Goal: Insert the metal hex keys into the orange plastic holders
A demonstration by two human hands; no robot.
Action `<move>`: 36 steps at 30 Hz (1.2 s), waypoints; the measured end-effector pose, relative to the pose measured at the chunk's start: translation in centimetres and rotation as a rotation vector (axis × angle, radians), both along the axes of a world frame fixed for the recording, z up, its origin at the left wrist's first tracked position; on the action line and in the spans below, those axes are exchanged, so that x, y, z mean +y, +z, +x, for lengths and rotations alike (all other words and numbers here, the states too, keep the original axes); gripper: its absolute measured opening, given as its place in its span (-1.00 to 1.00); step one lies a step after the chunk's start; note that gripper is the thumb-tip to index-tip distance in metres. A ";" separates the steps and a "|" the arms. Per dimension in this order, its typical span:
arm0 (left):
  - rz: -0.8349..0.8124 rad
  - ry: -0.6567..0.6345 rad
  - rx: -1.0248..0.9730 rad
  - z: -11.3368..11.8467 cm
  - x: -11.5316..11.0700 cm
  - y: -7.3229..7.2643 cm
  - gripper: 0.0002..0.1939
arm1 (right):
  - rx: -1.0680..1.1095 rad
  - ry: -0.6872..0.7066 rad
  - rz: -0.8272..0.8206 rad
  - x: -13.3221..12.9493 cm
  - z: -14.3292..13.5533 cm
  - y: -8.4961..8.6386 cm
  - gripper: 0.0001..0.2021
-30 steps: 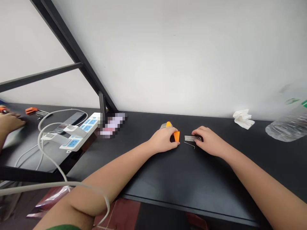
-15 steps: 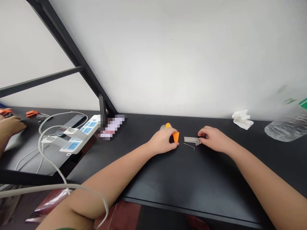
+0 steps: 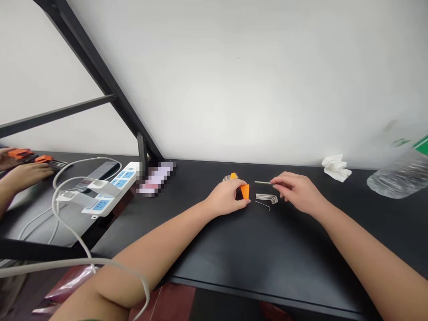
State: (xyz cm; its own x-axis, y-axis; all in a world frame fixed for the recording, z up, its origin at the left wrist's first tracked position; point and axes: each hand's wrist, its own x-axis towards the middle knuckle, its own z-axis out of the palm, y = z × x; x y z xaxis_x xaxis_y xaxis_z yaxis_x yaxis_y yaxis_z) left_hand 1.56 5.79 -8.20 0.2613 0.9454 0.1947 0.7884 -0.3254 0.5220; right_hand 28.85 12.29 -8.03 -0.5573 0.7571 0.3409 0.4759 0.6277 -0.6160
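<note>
My left hand is closed round an orange holder on the black table, with several metal keys showing behind the fingers. Between thumb and fingers, my right hand pinches one metal hex key, its straight end pointing left toward the holder. Just below that key lies a row of several L-shaped hex keys. A thinner hex key rests apart, in front of the row.
A white power strip with plugs, cables and a phone are at left. Beyond, another person's hands touch orange tools. Crumpled tissue and a plastic bottle stand right. A black frame slants at upper left.
My right hand has lifted one hex key from the row and moved it slightly up. My left hand stays on the holder. The other person's hands have shifted right.
</note>
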 end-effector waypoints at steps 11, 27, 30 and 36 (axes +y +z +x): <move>0.031 -0.095 -0.190 0.0 0.0 -0.8 -0.44 | -0.021 0.109 0.524 -1.9 -1.0 0.0 -0.72; 0.052 -0.267 -0.227 0.6 -0.8 0.1 -0.53 | -0.116 0.161 0.569 -2.7 -1.5 0.0 -0.70; 0.130 -0.326 -0.149 0.9 -1.1 0.4 -0.60 | -0.067 0.182 0.387 -3.0 -2.7 -0.4 -0.73; 0.110 -0.242 -0.094 0.8 -0.9 0.3 -0.65 | -0.007 0.217 0.232 -2.0 -2.9 -0.9 -0.71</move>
State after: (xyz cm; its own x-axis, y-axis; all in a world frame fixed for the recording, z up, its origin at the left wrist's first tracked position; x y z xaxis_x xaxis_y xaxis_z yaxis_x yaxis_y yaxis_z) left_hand 2.32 4.91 -7.86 0.4529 0.8295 0.3268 0.6308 -0.5572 0.5401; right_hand 25.98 10.25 -8.89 -0.7005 0.5223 0.4863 0.3190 0.8388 -0.4412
